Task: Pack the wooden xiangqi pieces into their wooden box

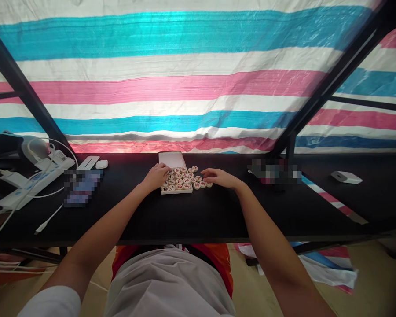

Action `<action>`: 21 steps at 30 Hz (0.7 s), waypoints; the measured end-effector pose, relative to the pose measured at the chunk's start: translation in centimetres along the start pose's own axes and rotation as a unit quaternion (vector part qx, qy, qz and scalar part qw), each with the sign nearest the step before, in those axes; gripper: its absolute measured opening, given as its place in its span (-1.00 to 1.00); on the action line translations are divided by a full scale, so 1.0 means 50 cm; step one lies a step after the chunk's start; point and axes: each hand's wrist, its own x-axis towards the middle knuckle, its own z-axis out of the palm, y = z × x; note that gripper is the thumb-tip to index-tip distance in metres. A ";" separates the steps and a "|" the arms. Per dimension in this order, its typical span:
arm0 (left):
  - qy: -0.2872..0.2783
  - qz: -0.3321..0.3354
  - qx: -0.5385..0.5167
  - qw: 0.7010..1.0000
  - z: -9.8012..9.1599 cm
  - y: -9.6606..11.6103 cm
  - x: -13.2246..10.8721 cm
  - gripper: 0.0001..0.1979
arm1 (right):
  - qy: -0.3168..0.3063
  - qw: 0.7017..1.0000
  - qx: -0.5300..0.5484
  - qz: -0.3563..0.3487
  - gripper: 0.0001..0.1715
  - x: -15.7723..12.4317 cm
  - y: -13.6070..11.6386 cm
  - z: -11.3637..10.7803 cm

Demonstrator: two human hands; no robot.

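A small white box (176, 191) lies on the black table, filled with rows of round Chinese chess pieces (178, 181) marked in black and red. My left hand (155, 177) is closed over the box's left edge, its fingertips by the upper left pieces and partly hidden. Just right of the box, several loose Chinese chess pieces (197, 185) with red characters lie on the table. Over them, my right hand (220, 177) is held with fingers slightly bent and apart, thumb close to the nearest pieces; no piece shows in its grasp.
Behind the box stands its white lid (172, 159). To the left are a blurred phone (84, 188), a white earbud case (101, 164), a cable (49, 219) and a power strip (36, 185). At right are a blurred item (274, 172) and a white charger (346, 177). Striped sheeting (185, 83) hangs behind.
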 end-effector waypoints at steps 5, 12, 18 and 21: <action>-0.003 0.002 -0.005 1.000 -0.001 0.001 -0.001 -0.68 | -0.045 0.999 0.022 0.013 -0.38 -0.009 -0.005 -0.008; -0.005 0.000 -0.005 1.000 -0.002 0.001 -0.001 -0.68 | -0.079 0.996 0.033 0.032 -0.26 -0.013 0.001 -0.020; -0.008 -0.001 -0.006 1.000 0.000 -0.001 -0.001 -0.69 | -0.100 0.994 0.026 0.024 -0.23 -0.014 0.001 -0.022; -0.007 -0.001 -0.007 1.000 0.000 -0.001 -0.001 -0.69 | -0.095 0.995 0.027 0.028 -0.19 -0.014 0.002 -0.021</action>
